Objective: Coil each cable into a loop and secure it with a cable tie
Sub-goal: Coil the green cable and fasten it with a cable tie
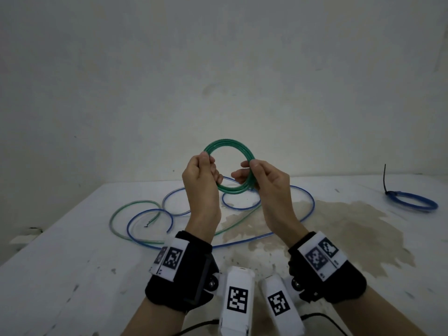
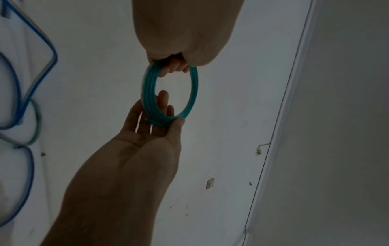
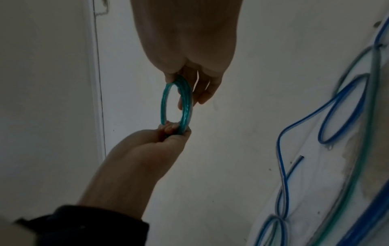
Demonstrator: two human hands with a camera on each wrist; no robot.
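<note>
We hold a green cable coil (image 1: 229, 166) above the table (image 1: 72, 263): left hand (image 1: 202, 180) and right hand (image 1: 266, 183) each pinch opposite sides. It seems light, springy; grip across all turns.

I seem to be working in a bare, plain room set up as a makeshift work spot, more spare room than proper workshop. The white tabletop (image 1: 72, 263) is scuffed, speckled with dark marks and carries a wide brownish stain (image 1: 339, 229). It stands against an unpainted-looking, blotchy pale wall (image 1: 218, 69). On my left wrist view I see a small wall switch (image 2: 210, 183) and a corner edge of the wall (image 2: 280, 116). The light is dim.
</note>
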